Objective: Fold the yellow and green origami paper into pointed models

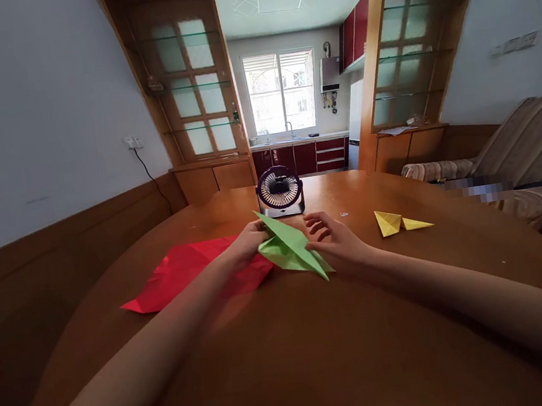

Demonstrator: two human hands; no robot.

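A partly folded sheet of green paper (289,244) is held tilted above the table, its flaps standing apart and its points showing at the upper left and lower right. My left hand (250,239) grips its left edge, the fingertips partly hidden behind the paper. On the other side, my right hand (334,238) has its fingers spread and curved, with the thumb at the paper's right edge. Under my left forearm lies creased red paper (184,272). A folded yellow paper piece (389,222) rests to the right of my right hand.
A small purple desk fan (279,188) stands on the wooden table (293,361) just beyond the green paper. At the right is a striped armchair (529,140). A black cord (153,179) hangs from the left wall socket.
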